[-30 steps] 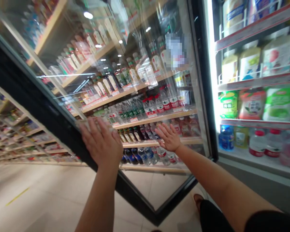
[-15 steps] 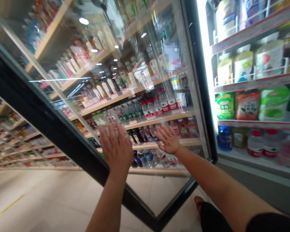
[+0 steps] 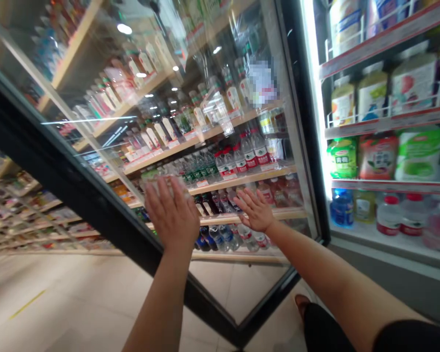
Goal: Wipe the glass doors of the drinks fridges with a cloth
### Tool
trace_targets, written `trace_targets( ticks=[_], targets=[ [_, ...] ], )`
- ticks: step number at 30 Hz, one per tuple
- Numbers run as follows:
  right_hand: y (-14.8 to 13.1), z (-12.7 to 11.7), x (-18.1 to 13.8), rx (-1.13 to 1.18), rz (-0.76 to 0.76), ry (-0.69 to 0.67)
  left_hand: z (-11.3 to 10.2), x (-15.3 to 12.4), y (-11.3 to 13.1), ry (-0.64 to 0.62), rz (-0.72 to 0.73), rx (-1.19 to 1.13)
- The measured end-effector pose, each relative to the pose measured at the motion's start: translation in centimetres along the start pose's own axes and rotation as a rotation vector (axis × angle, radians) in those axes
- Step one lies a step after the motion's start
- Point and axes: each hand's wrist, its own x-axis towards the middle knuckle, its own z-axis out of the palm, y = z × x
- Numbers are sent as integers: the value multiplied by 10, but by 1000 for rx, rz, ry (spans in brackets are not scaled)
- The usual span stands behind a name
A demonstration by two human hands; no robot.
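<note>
A glass cooler door [image 3: 220, 63] with a black frame [image 3: 77, 190] stands swung open to the left of the lit cooler. My left hand [image 3: 172, 212] lies flat on the glass with its fingers stretched up, close to the frame's edge. My right hand [image 3: 254, 210] is also spread flat against the glass, lower right of the pane. Neither hand holds anything. Through the glass I see wooden store shelves with rows of bottles [image 3: 238, 159].
The open cooler on the right has shelves [image 3: 388, 117] of juice cartons and large bottles [image 3: 388, 215]. A tiled floor [image 3: 77, 303] lies below left. Further shelving [image 3: 25, 220] runs along the far left. My foot [image 3: 302, 305] shows near the door's bottom corner.
My left hand has slid to the right across the glass, off the black frame, and a little upward. The right hand has stayed in place. The door's angle has shifted slightly.
</note>
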Motion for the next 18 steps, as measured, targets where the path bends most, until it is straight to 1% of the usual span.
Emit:
trace_targets(
  ticks=[1, 3, 6, 8, 10, 12, 14, 15, 16, 18],
  targets=[
    [0, 0, 0, 2, -1, 5, 2, -8, 3, 5, 8, 4],
    [0, 0, 0, 3, 0, -3, 9, -37, 14, -10, 78, -7],
    [2, 1, -2, 5, 10, -42, 20, -83, 29, -91, 212, -53],
    [4, 2, -3, 15, 16, -56, 24, -99, 33, -118, 232, -69],
    [2, 0, -3, 39, 17, -48, 25, -104, 32, -106, 235, -90],
    [-4, -8, -1, 73, 52, -31, 25, -102, 29, -82, 252, -127],
    [-17, -19, 4, 119, 110, -10, 26, -100, 25, -61, 277, -175],
    [-25, -25, 8, 150, 111, 3, 27, -99, 23, -50, 286, -201],
    [-34, -31, 12, 187, 73, 12, 28, -99, 21, -32, 295, -233],
    [-53, -36, 23, 255, -73, -12, 30, -99, 16, 34, 295, -319]
  ],
)
